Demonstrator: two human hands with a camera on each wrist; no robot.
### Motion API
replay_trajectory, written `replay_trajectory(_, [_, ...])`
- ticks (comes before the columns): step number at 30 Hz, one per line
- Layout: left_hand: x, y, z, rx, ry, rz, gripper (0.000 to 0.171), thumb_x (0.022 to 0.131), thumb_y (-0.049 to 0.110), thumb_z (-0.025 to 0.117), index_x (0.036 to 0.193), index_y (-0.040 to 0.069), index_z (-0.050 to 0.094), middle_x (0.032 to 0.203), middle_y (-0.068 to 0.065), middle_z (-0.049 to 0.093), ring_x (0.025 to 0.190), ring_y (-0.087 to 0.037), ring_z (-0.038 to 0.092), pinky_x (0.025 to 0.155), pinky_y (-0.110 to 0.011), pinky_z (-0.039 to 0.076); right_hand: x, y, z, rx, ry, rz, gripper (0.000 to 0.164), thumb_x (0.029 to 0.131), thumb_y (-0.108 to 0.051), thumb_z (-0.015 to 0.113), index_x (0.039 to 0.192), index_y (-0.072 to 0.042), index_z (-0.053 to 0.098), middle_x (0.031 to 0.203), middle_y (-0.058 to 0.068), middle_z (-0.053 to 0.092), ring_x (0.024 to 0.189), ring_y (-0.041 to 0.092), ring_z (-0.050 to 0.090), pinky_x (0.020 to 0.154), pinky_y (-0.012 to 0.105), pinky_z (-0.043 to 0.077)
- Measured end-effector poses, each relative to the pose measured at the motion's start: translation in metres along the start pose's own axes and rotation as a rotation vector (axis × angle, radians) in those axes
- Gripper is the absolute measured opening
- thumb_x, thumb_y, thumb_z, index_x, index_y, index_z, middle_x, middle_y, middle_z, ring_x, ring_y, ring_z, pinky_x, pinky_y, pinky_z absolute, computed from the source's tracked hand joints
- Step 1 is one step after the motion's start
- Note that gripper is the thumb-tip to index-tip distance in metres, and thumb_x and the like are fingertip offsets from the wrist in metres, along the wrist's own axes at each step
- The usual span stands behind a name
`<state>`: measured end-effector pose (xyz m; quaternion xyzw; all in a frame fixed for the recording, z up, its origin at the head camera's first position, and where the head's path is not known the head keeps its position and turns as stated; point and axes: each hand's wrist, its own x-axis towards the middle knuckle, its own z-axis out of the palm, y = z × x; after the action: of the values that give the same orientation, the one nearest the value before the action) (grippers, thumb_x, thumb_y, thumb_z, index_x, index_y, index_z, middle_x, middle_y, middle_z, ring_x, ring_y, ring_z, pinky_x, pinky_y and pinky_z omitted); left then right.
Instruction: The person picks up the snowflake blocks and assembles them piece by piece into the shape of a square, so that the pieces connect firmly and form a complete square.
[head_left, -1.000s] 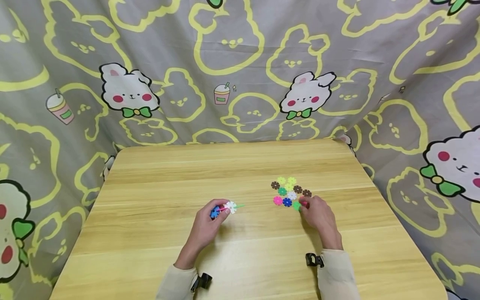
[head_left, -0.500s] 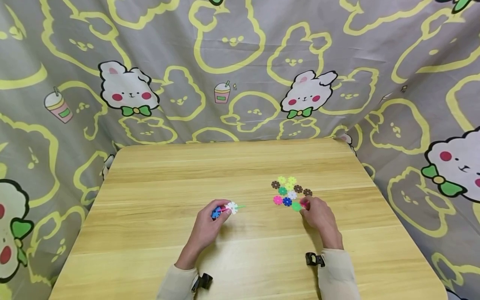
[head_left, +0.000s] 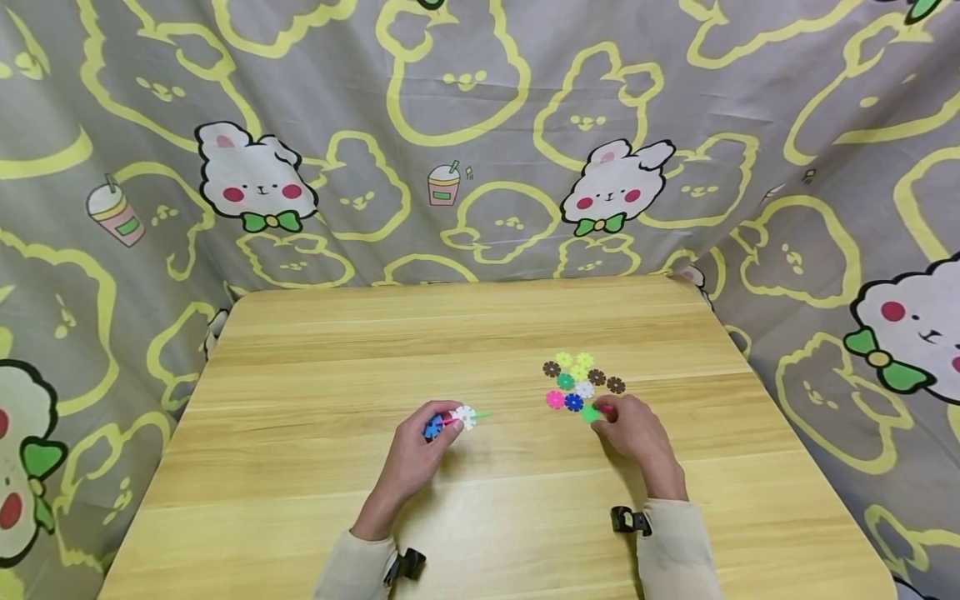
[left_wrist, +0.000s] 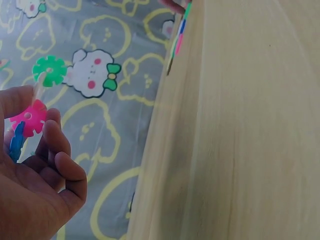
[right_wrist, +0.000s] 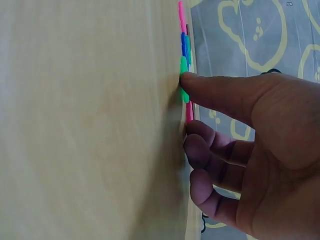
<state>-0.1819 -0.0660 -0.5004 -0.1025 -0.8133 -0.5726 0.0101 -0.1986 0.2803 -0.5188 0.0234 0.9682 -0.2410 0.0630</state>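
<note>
Works before a grey cartoon-print curtain (head_left: 480,108), across the upper half and both sides of the head view. Uses a wood-grain table (head_left: 510,508) over the lower half. Wears pale sleeves (head_left: 675,550) at the bottom edge. With the left hand (head_left: 420,446), lower centre-left, pinches a chain of notched snowflake discs between thumb and index finger; bends the other fingers loosely. With the right hand (head_left: 637,433), lower right of centre, sets the thumb tip on a light green disc (head_left: 589,413), apparently pinching its edge; cannot tell the index finger's exact place in the right wrist view. Has a black wrist mount (head_left: 408,563) on each cuff.

Shows in the chain a blue disc (left_wrist: 17,142), a pink disc (left_wrist: 34,121), a white disc (head_left: 467,413) and a green disc (left_wrist: 57,70), seemingly interlocked already. Leaves loose, right of centre, three yellow discs (head_left: 581,371), three brown discs (head_left: 551,368), a dark green disc (head_left: 565,380), plus loose white (head_left: 584,389), loose pink (head_left: 554,399) and loose blue (head_left: 573,402) ones, and a reddish disc (head_left: 607,411) partly under the right fingers. Seems, in judgement, at an early stage, with more discs apart than joined.

Offers no readable brand or lettering; carries only a blank-looking green label on the printed curtain cups (head_left: 442,185).
</note>
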Motion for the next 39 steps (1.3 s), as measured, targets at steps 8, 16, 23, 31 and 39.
replay_trajectory(8, [-0.001, 0.0, 0.002, -0.006, -0.002, -0.035, 0.018, 0.091, 0.022, 0.069, 0.108, 0.027, 0.069, 0.099, 0.004, 0.067, 0.087, -0.012, 0.059, 0.075, -0.022, 0.048, 0.003, -0.002, 0.004, -0.006, -0.021, -0.001, 0.033, 0.086, -0.027, 0.073, 0.113, -0.009, 0.067, 0.088, 0.004, 0.062, 0.075, 0.017, 0.053, 0.064, 0.03, 0.042])
replay_trajectory(16, [-0.002, -0.002, 0.003, 0.008, 0.002, -0.034, 0.018, 0.091, 0.022, 0.068, 0.108, 0.027, 0.069, 0.1, 0.005, 0.068, 0.087, -0.012, 0.059, 0.076, -0.022, 0.048, 0.005, -0.005, 0.005, 0.022, -0.033, 0.007, 0.028, 0.084, -0.016, 0.072, 0.108, -0.005, 0.065, 0.093, 0.007, 0.062, 0.08, 0.02, 0.056, 0.069, 0.034, 0.047])
replay_trajectory(23, [-0.002, 0.0, 0.003, 0.011, 0.004, -0.032, 0.018, 0.091, 0.022, 0.068, 0.108, 0.027, 0.069, 0.1, 0.005, 0.068, 0.088, -0.012, 0.059, 0.078, -0.023, 0.048, 0.006, -0.005, 0.005, 0.033, -0.049, 0.01, 0.028, 0.081, -0.016, 0.074, 0.104, -0.003, 0.063, 0.09, 0.008, 0.061, 0.078, 0.02, 0.054, 0.068, 0.032, 0.045])
replay_trajectory(31, [-0.001, 0.001, 0.002, 0.005, 0.005, -0.042, 0.019, 0.09, 0.022, 0.069, 0.109, 0.026, 0.069, 0.101, 0.004, 0.068, 0.088, -0.012, 0.06, 0.077, -0.022, 0.049, 0.002, -0.015, 0.004, 0.119, -0.101, -0.002, 0.028, 0.088, -0.018, 0.069, 0.111, -0.009, 0.054, 0.085, 0.004, 0.056, 0.072, 0.017, 0.051, 0.062, 0.029, 0.042])
replay_trajectory(39, [0.0, 0.0, 0.002, 0.01, 0.012, -0.018, 0.019, 0.09, 0.024, 0.069, 0.11, 0.024, 0.069, 0.101, 0.001, 0.069, 0.086, -0.011, 0.059, 0.075, -0.022, 0.048, 0.0, -0.05, 0.007, 0.379, -0.005, -0.139, 0.029, 0.09, -0.015, 0.067, 0.117, -0.012, 0.056, 0.083, 0.003, 0.055, 0.069, 0.014, 0.052, 0.06, 0.026, 0.046])
